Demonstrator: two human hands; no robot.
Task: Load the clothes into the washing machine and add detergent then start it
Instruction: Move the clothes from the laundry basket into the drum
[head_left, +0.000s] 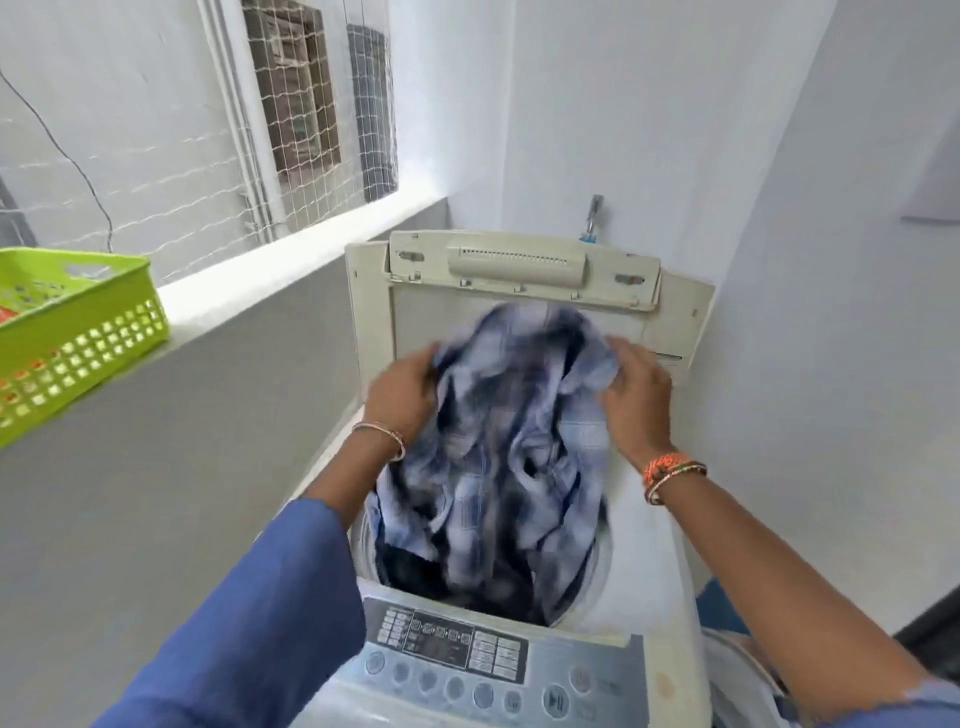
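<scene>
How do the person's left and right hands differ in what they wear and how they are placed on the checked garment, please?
The left hand has a thin bangle and a blue sleeve below it; the right hand has an orange thread band with bangles and a bare forearm. The left hand grips the blue checked garment on its left side, the right hand on its right. Both hold it above the washing machine's drum opening.

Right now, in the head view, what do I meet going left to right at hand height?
Green basket → left hand → blue checked clothes → right hand.
</scene>
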